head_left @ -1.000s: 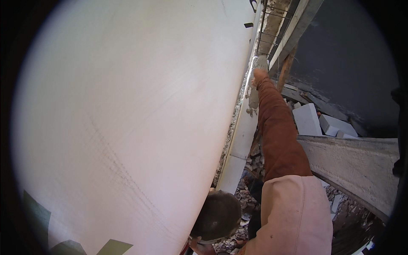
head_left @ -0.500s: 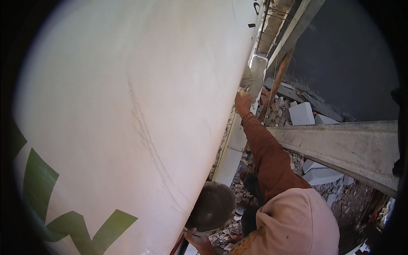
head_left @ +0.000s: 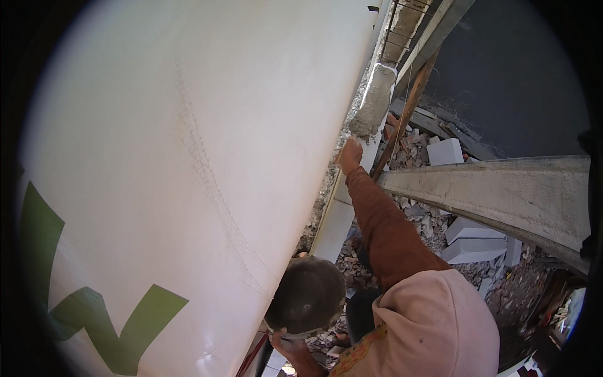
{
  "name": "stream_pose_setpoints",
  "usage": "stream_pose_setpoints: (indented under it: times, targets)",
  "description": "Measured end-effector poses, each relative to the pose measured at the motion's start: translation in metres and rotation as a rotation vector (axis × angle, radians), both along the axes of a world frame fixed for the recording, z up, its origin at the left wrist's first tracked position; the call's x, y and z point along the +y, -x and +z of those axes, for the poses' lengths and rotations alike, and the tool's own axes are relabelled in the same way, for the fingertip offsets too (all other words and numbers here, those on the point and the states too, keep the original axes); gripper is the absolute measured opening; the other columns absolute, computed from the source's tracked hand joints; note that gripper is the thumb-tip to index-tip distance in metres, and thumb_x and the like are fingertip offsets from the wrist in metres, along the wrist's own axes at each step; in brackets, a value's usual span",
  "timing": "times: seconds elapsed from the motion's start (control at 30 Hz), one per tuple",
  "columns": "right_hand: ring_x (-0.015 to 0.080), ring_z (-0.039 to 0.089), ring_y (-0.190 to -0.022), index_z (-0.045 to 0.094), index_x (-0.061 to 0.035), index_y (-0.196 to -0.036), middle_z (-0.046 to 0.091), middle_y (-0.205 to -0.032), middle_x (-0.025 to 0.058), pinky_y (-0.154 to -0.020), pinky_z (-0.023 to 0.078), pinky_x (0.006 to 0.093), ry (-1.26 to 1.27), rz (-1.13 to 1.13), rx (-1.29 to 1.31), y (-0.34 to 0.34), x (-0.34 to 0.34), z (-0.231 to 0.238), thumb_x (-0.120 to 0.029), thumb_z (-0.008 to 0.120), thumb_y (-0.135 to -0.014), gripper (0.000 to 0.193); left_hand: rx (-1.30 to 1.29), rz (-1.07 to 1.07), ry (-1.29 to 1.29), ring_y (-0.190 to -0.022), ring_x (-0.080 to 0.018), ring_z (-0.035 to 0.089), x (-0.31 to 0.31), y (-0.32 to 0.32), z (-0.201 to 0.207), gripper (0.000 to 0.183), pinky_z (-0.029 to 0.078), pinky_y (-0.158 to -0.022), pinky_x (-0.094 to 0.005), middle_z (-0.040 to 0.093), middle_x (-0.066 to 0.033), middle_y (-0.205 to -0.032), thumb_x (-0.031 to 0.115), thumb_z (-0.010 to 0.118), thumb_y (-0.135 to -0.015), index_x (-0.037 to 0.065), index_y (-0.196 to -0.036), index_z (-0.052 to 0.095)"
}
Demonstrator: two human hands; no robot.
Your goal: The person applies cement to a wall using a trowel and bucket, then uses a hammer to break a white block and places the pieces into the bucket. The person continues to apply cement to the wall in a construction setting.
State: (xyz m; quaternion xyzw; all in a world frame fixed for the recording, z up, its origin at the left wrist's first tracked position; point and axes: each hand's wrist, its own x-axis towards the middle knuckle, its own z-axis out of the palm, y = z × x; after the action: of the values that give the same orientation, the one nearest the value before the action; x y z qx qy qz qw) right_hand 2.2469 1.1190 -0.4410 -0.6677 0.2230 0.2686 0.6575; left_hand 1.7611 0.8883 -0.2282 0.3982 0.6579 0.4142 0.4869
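Note:
My right arm, in a brown sleeve, reaches up along a narrow wall of pale blocks. The right hand is closed in a fist around what looks like a trowel, mostly hidden by fingers and mortar. Just beyond it, wet grey mortar lies in a thick strip along the wall top. Low in the view, my left hand grips the near rim of a round dark bowl, tilted so its grey-smeared inside shows. Only part of the left fingers is visible.
A large white sheet with green shapes fills the left, close beside the wall. On the right are a concrete beam, a slanting wooden pole, white blocks and broken rubble. Thin steel bars cross the gap above the mortar.
My right hand has drawn back toward me along the wall, off the mortar, which now shows more fully. The bowl has shifted slightly up and left, showing more of its inside.

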Motion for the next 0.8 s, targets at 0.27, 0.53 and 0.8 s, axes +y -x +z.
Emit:
stream_pose_setpoints:
  times: [0.27, 0.53, 0.8]
  targets:
    - [0.0255, 0.055, -0.057, 0.046, -0.0031, -0.110, 0.053, -0.079, 0.0133, -0.044, 0.047, 0.0400, -0.232, -0.056, 0.356, 0.075, -0.018, 0.039, -0.041, 0.053, -0.097, 0.040, -0.537, 0.347, 0.239, -0.110, -0.0297, 0.058, 0.028, -0.039, 0.041, 0.058, 0.047, -0.098, -0.0412, 0.062, -0.0152, -0.116, 0.011, 0.055, -0.061, -0.004, -0.117, 0.060]
    - [0.0179, 0.055, -0.053, 0.050, -0.0047, -0.113, 0.054, -0.078, 0.0084, -0.046, 0.049, 0.0360, -0.129, 0.511, 0.098, 0.153, -0.154, 0.169, -0.038, 0.053, -0.099, 0.036, -0.701, 0.269, 0.217, -0.106, -0.0337, 0.064, 0.021, -0.002, 0.034, 0.048, 0.051, -0.098, -0.0444, 0.065, -0.0186, -0.112, 0.007, 0.058, -0.066, -0.007, -0.112, 0.061]
    - [0.0270, 0.066, -0.088, 0.057, -0.0020, -0.124, 0.063, -0.094, 0.0144, -0.074, 0.053, 0.0379, 0.191, 1.500, -1.212, 0.166, -0.324, 0.311, -0.022, 0.063, -0.092, 0.039, -0.767, 0.122, -0.014, -0.100, -0.0236, 0.064, 0.014, 0.013, 0.061, 0.052, 0.050, -0.092, -0.0325, 0.065, -0.0124, -0.113, -0.003, 0.054, -0.068, -0.009, -0.120, 0.060]
